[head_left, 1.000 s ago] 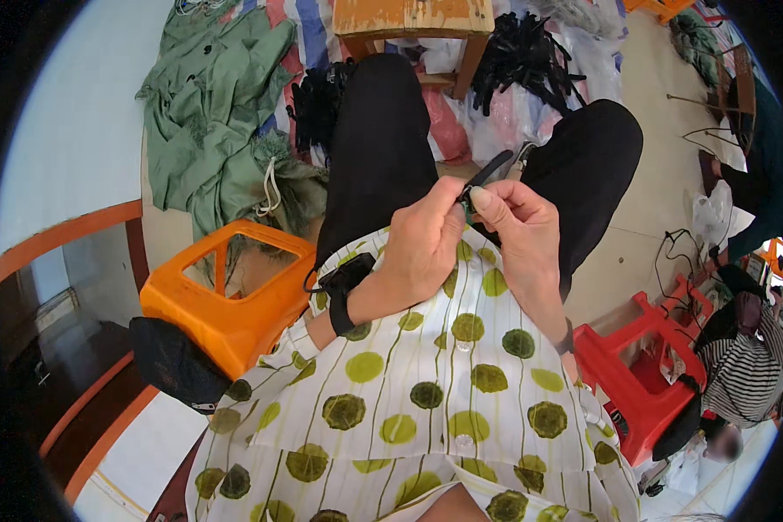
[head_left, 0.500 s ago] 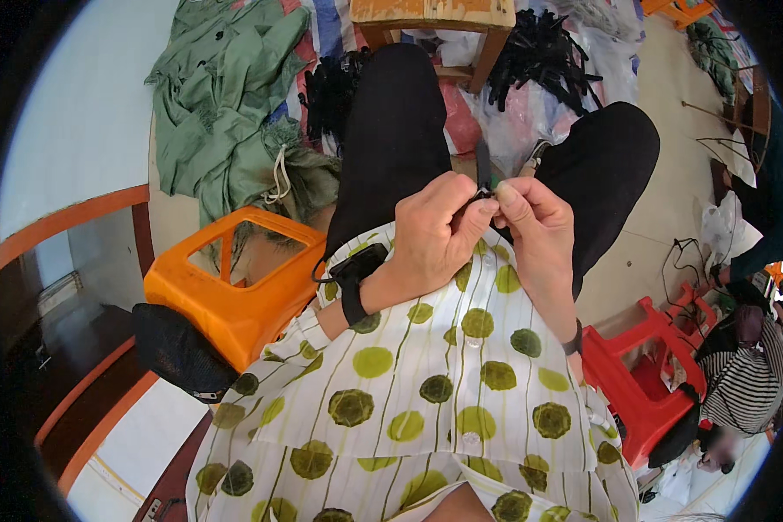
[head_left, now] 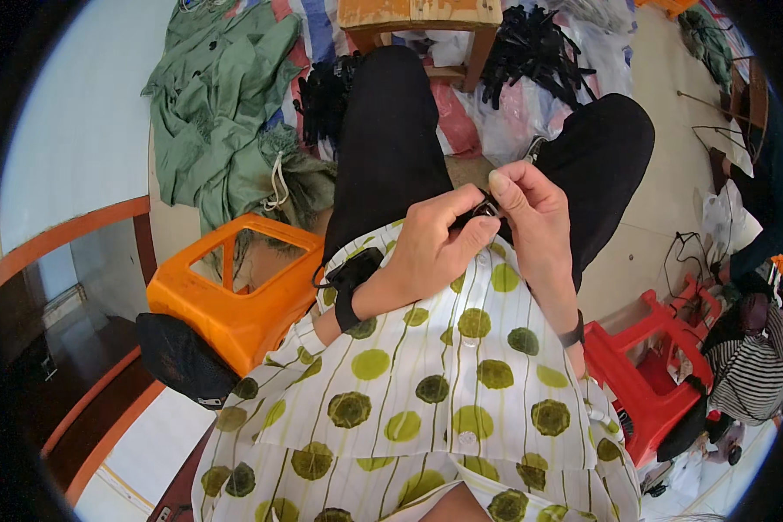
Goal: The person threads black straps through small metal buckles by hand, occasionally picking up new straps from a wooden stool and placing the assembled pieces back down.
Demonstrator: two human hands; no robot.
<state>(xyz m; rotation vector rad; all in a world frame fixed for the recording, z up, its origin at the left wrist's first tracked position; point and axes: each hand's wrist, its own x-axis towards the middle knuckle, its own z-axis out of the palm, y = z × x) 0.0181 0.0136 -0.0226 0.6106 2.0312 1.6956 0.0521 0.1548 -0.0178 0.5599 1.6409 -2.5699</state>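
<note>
Over my lap, my left hand (head_left: 439,239) is closed, with thumb and bent fingers gripping a short black strap (head_left: 471,217). A small shiny metal piece, which looks like a buckle (head_left: 487,209), shows beside the left thumb tip. My right hand (head_left: 535,213) pinches at the upper end of the strap, thumb against forefinger, just above the metal piece. The fingers cover most of the strap. Heaps of similar black straps (head_left: 531,56) lie on the floor sheeting beyond my knees, with another dark pile (head_left: 326,96) beside my left knee.
A wooden stool (head_left: 422,13) stands ahead between the piles. Orange plastic stool (head_left: 235,291) with a black bag (head_left: 183,357) is at my left, red plastic stool (head_left: 644,374) at my right. Green cloth (head_left: 222,113) covers floor at far left. Another person's dark-clothed leg (head_left: 770,226) shows at right.
The strap's long end, which stood up above my fingers, no longer sticks up. My right hand has risen slightly, and the metal piece now shows between the hands.
</note>
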